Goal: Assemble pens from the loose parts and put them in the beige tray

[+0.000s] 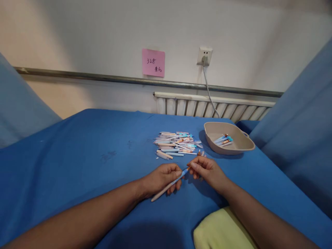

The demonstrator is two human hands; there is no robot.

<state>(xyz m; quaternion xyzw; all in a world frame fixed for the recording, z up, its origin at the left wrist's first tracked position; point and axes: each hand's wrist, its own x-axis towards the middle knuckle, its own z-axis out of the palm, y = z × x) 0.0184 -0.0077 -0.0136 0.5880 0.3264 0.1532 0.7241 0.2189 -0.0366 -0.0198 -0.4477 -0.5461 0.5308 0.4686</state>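
My left hand is closed round a pen with a pale beige barrel and a blue section toward its upper end. The pen slants up to the right. At that end, the fingertips of my right hand pinch a small orange-brown part; whether it is joined to the pen I cannot make out. Just beyond my hands lies a loose pile of pens in beige, white, light blue and orange. A few small brown and pinkish pieces show beside my right fingers, partly hidden.
A beige plastic basin with several pens in it stands right of the pile. Blue cloth covers the surface. A yellow-green cushion-like thing lies under my right forearm. Behind are a rail, radiator and plugged-in cable.
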